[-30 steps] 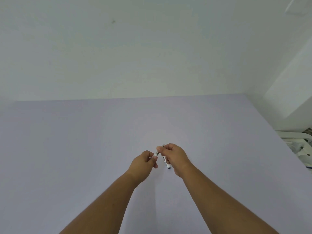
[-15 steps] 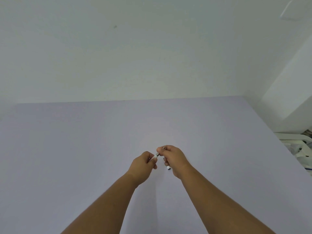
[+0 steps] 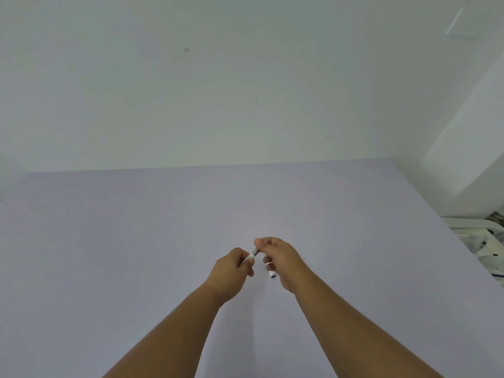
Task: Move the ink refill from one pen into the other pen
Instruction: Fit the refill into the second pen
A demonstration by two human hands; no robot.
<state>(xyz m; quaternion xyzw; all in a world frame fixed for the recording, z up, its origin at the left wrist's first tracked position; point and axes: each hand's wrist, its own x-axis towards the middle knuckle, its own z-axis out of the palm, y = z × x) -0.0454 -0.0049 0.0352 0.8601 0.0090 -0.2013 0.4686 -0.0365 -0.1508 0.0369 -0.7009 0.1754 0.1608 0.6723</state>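
Observation:
Both hands meet above the middle of the lilac table [image 3: 136,255]. My left hand [image 3: 231,271] is closed around a white pen barrel [image 3: 250,257], whose short end sticks out toward the right. My right hand [image 3: 283,259] pinches the dark grey tip piece [image 3: 255,251] at that end of the barrel with thumb and forefinger. Another white pen [image 3: 270,269] with a dark end pokes down out of the right fist, mostly hidden by the palm. No loose refill shows.
A pale wall rises behind the table's far edge. Beyond the table's right edge stands white furniture [image 3: 480,236] with cluttered items. A white block [image 3: 469,159] juts from the right wall.
The right fingers have slid in along the thin part until they sit at the barrel's end; less of it shows between the hands. The view has tilted upward slightly.

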